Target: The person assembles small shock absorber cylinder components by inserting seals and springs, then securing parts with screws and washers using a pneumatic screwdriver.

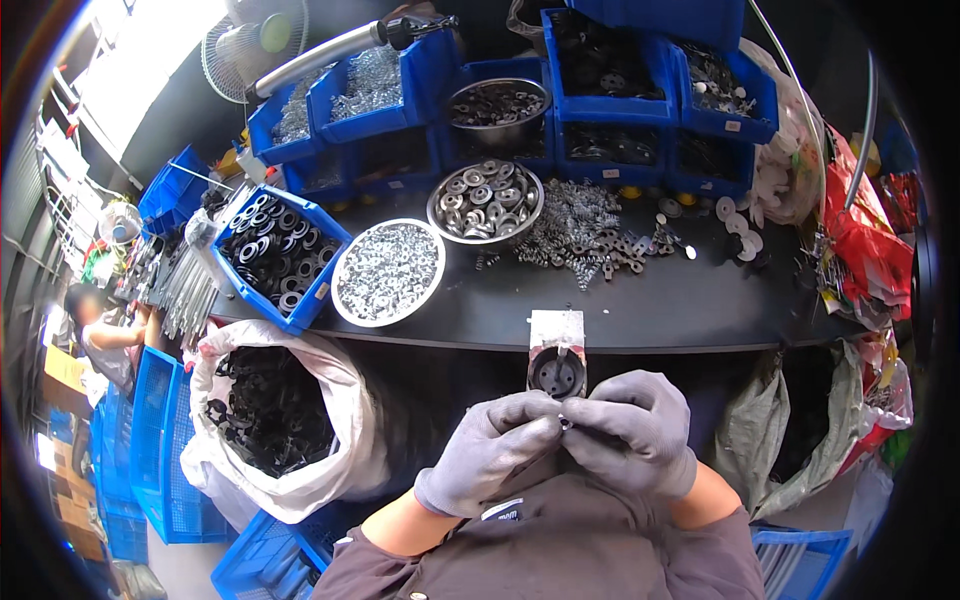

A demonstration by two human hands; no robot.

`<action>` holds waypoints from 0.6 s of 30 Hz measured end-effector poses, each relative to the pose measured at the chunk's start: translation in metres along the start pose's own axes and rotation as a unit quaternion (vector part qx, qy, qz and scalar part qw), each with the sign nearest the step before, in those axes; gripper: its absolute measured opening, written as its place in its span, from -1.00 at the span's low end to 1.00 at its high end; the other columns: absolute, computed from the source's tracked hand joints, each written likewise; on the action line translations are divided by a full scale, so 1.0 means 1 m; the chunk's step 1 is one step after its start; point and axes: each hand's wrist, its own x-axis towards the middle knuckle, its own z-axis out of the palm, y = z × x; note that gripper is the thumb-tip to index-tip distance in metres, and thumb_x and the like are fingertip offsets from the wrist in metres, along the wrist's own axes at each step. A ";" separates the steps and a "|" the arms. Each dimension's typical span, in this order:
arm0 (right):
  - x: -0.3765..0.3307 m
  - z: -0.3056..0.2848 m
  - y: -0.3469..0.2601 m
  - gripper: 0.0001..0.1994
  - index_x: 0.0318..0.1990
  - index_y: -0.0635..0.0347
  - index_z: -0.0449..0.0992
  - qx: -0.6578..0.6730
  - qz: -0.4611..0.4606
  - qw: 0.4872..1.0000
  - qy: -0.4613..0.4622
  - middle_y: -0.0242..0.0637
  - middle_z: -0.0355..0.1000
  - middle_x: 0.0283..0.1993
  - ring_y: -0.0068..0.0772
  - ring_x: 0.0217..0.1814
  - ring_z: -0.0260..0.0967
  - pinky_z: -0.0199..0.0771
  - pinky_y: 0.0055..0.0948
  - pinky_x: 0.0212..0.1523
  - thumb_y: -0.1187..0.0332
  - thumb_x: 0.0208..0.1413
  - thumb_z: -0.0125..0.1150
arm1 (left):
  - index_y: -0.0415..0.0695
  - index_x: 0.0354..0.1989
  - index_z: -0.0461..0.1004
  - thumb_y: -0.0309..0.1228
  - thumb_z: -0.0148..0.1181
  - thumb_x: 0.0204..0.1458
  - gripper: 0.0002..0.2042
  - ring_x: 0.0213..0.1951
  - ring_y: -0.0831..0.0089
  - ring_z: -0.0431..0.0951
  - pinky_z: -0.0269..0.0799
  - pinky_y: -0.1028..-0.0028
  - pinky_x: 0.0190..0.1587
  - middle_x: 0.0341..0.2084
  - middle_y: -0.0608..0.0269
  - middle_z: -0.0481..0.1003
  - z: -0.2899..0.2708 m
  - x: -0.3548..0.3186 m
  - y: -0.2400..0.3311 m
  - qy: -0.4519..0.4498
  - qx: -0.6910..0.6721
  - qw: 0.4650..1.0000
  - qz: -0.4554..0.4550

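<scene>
My left hand (pixel 503 440) and my right hand (pixel 635 430), both in grey gloves, meet fingertip to fingertip in front of my chest. Their fingers are pinched together around a tiny dark piece (pixel 566 423), mostly hidden, whose kind I cannot make out. Just beyond the fingertips, a small fixture with a round dark cup (pixel 557 374) is mounted at the table's front edge, with a light-coloured plate (pixel 557 326) behind it. A slim upright part stands in the cup.
On the black table (pixel 470 300) stand a white bowl of small metal parts (pixel 388 272), a steel bowl of round parts (pixel 486 202), a blue bin of black rings (pixel 275 255) and a loose pile of springs (pixel 570 230). Open sacks (pixel 290 420) flank me. Another person (pixel 110 335) is far left.
</scene>
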 end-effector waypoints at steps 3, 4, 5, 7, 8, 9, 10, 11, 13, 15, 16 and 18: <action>-0.002 -0.003 -0.005 -0.64 -0.17 0.11 0.68 0.025 0.025 0.999 -0.002 -0.32 0.48 -0.45 -0.38 -0.52 0.43 0.37 -0.47 -0.53 0.43 -0.24 0.53 | -0.25 -0.11 0.52 -0.38 0.11 0.31 -0.82 -0.31 0.76 0.37 0.33 0.65 -0.24 -0.33 0.47 0.46 0.002 -0.005 -0.001 0.017 0.002 1.000 -0.026; -0.002 -0.004 -0.007 -0.66 -0.19 0.11 0.68 0.032 0.034 0.999 -0.004 -0.32 0.48 -0.45 -0.39 -0.52 0.44 0.37 -0.48 -0.53 0.43 -0.24 0.53 | -0.25 -0.11 0.52 -0.38 0.11 0.31 -0.82 -0.31 0.76 0.37 0.33 0.65 -0.24 -0.33 0.47 0.46 0.002 -0.006 -0.002 0.017 0.001 0.999 -0.027; -0.003 -0.004 -0.009 -0.68 -0.21 0.10 0.68 0.035 0.049 0.998 0.000 -0.33 0.48 -0.46 -0.41 -0.52 0.43 0.37 -0.49 -0.53 0.43 -0.24 0.53 | -0.25 -0.12 0.52 -0.38 0.11 0.32 -0.82 -0.30 0.76 0.37 0.34 0.65 -0.22 -0.32 0.46 0.46 0.003 -0.006 -0.001 0.008 0.023 1.000 -0.011; -0.003 -0.004 -0.008 -0.68 -0.22 0.10 0.68 0.031 0.044 0.999 0.004 -0.33 0.48 -0.47 -0.41 -0.52 0.43 0.36 -0.49 -0.53 0.43 -0.24 0.54 | -0.26 -0.10 0.52 -0.36 0.08 0.33 -0.80 -0.25 0.73 0.40 0.36 0.63 -0.15 -0.28 0.44 0.48 0.007 -0.005 0.001 0.002 0.056 0.998 0.013; -0.004 -0.003 -0.008 -0.69 -0.23 0.10 0.67 0.030 0.038 0.999 0.007 -0.34 0.48 -0.47 -0.41 -0.51 0.43 0.36 -0.49 -0.54 0.43 -0.24 0.54 | -0.26 -0.10 0.52 -0.36 0.08 0.33 -0.80 -0.25 0.73 0.40 0.36 0.63 -0.15 -0.28 0.44 0.48 0.006 -0.006 0.002 0.003 0.056 0.998 0.014; -0.004 -0.003 -0.009 -0.69 -0.23 0.10 0.67 0.030 0.037 0.999 0.007 -0.34 0.48 -0.47 -0.41 -0.51 0.43 0.36 -0.49 -0.54 0.43 -0.24 0.54 | -0.26 -0.08 0.52 -0.36 0.08 0.33 -0.79 -0.23 0.73 0.40 0.36 0.62 -0.13 -0.26 0.43 0.49 0.005 -0.005 0.003 -0.003 0.081 0.997 0.020; -0.003 -0.003 -0.008 -0.69 -0.24 0.10 0.67 0.021 0.032 0.999 0.010 -0.35 0.48 -0.47 -0.42 -0.51 0.44 0.36 -0.49 -0.53 0.42 -0.25 0.54 | -0.26 -0.05 0.52 -0.36 0.08 0.33 -0.78 -0.21 0.72 0.40 0.36 0.62 -0.12 -0.25 0.42 0.49 0.004 -0.005 0.004 -0.009 0.106 0.994 0.025; -0.004 -0.003 -0.009 -0.69 -0.25 0.10 0.67 0.013 0.026 0.999 0.012 -0.36 0.48 -0.46 -0.42 -0.50 0.44 0.37 -0.49 -0.51 0.42 -0.25 0.55 | -0.26 -0.05 0.52 -0.36 0.08 0.33 -0.78 -0.21 0.72 0.40 0.36 0.62 -0.12 -0.25 0.42 0.49 0.005 -0.006 0.004 -0.007 0.105 0.994 0.027; -0.006 -0.002 -0.010 -0.68 -0.24 0.09 0.66 0.002 0.027 1.000 0.008 -0.36 0.49 -0.44 -0.41 -0.48 0.45 0.38 -0.48 -0.49 0.42 -0.26 0.55 | -0.27 -0.01 0.52 -0.36 0.07 0.34 -0.76 -0.19 0.69 0.42 0.38 0.59 -0.09 -0.23 0.40 0.50 0.007 -0.008 0.007 0.001 0.105 0.994 0.013; -0.009 0.001 -0.012 -0.66 -0.23 0.09 0.66 0.007 0.014 1.000 -0.003 -0.36 0.49 -0.42 -0.40 -0.46 0.45 0.40 -0.46 -0.47 0.41 -0.27 0.55 | -0.27 0.00 0.51 -0.36 0.07 0.33 -0.76 -0.18 0.68 0.44 0.39 0.59 -0.08 -0.22 0.39 0.51 0.008 -0.014 0.008 0.017 0.071 0.997 -0.006; -0.011 0.001 -0.015 -0.65 -0.21 0.07 0.66 -0.022 0.011 1.000 0.003 -0.36 0.49 -0.40 -0.38 -0.44 0.45 0.40 -0.44 -0.45 0.41 -0.27 0.55 | -0.27 0.02 0.51 -0.37 0.07 0.33 -0.75 -0.16 0.68 0.45 0.40 0.58 -0.07 -0.21 0.38 0.52 0.009 -0.017 0.007 0.024 0.036 0.999 -0.031; -0.015 0.004 -0.016 -0.60 -0.17 0.03 0.65 -0.071 -0.013 0.997 0.015 -0.37 0.47 -0.36 -0.33 -0.41 0.44 0.38 -0.41 -0.43 0.40 -0.30 0.54 | -0.28 0.01 0.49 -0.49 0.11 0.26 -0.79 -0.08 0.55 0.53 0.45 0.49 0.05 -0.12 0.24 0.54 0.008 -0.014 0.014 0.017 0.113 0.991 -0.066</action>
